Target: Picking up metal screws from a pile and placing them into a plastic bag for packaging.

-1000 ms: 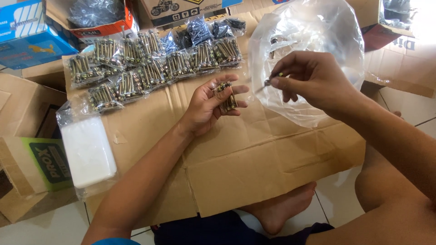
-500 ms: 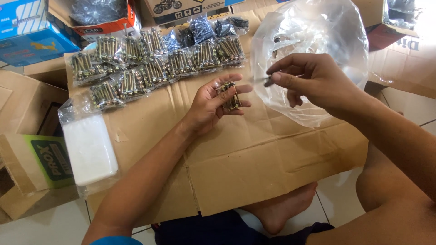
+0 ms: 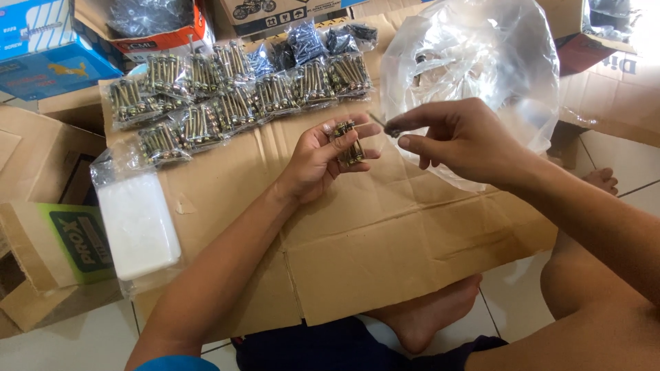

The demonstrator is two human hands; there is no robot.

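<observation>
- Since a second ago the right hand (image 3: 462, 139) has come across from over the clear plastic bag (image 3: 481, 62) towards the left hand (image 3: 323, 154); its pinched fingertips now sit just beside the left fingertips, where before the two hands were well apart; the left hand has hardly shifted.
- The left hand lies palm up over the flattened cardboard sheet (image 3: 357, 240), fingers half curled; it cups a small bundle of bolts (image 3: 349, 142) that lies across the fingers, with the thumb lying beside them.
- The right hand is closed to a pinch; thumb and forefinger grip a single bolt (image 3: 382, 124), its thin end pointing up and left; the other fingers are folded loosely below.
- The clear plastic bag stands crumpled behind the right hand, at the far right of the cardboard; some dark pieces show dimly through it, too blurred to tell what they are.
- Along the far edge of the cardboard lie rows of small packets of bolts (image 3: 234, 96), overlapping one another; a few dark blue packets (image 3: 302, 45) lie beyond them.
- At the left edge rests a clear bag with a white block (image 3: 137, 223) inside, lying flat and half off the cardboard.
- Cardboard boxes (image 3: 41, 227) stand around on the tiled floor (image 3: 62, 343); a blue box (image 3: 48, 55) is at the top left.
- The person's bare foot (image 3: 430, 316) shows beneath the near edge of the cardboard.
</observation>
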